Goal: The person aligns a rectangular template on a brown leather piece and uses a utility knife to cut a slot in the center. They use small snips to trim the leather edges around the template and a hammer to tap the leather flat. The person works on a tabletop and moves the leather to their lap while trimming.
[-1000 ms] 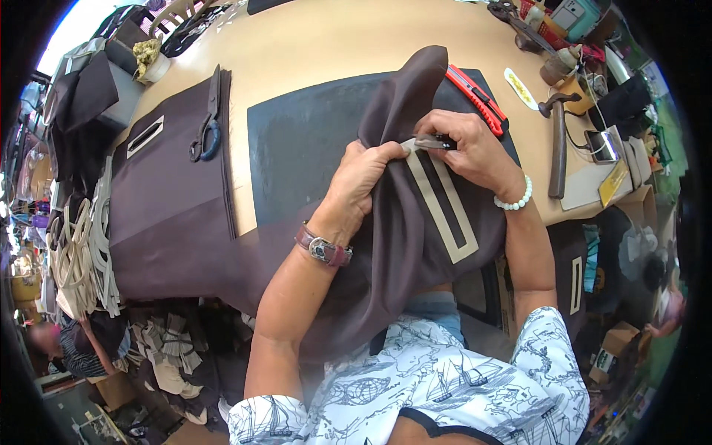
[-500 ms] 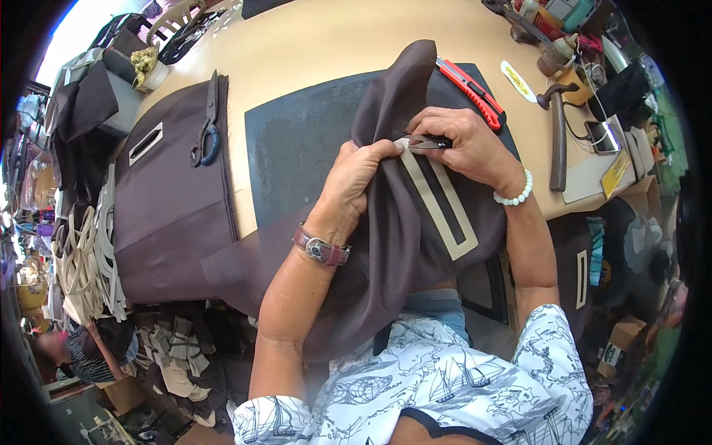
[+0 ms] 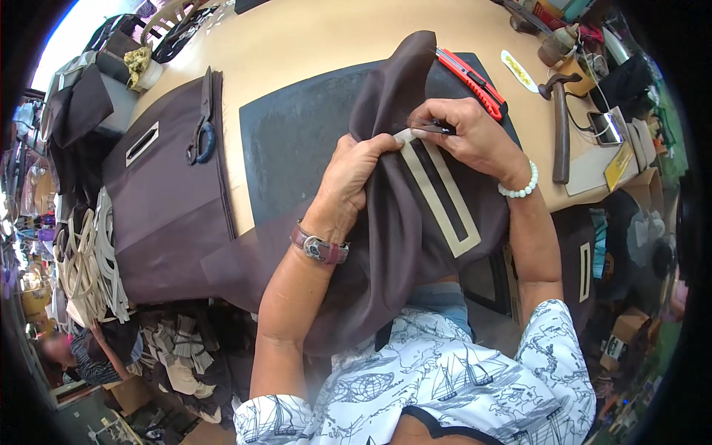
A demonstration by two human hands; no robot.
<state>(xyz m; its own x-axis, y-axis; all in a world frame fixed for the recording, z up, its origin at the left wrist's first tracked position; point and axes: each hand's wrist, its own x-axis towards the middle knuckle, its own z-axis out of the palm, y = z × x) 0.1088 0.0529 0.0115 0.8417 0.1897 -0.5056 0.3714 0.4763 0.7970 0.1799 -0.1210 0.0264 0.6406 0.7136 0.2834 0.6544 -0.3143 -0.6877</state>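
Dark brown fabric (image 3: 389, 230) hangs bunched over the table edge, with a long cream rectangular frame (image 3: 432, 199) on it around a dark slot. My left hand (image 3: 348, 174) pinches the fabric beside the frame's upper end, thumb on top. In my right hand (image 3: 475, 141) are small dark thread snips (image 3: 439, 127), their tips close to that same end, a short gap from my left thumb. My fingers partly cover the snips, and whether they cut a thread cannot be made out.
A black mat (image 3: 304, 133) lies beneath, with a red utility knife (image 3: 471, 83) on it. Left are stacked brown fabric (image 3: 170, 193) and large scissors (image 3: 202, 133). A hammer (image 3: 560, 126) and phone (image 3: 606, 128) lie right. Another person (image 3: 81, 352) is at lower left.
My right hand has turned slightly and shifted a little, so the snips show less of their blades. My left hand keeps its pinch in nearly the same place.
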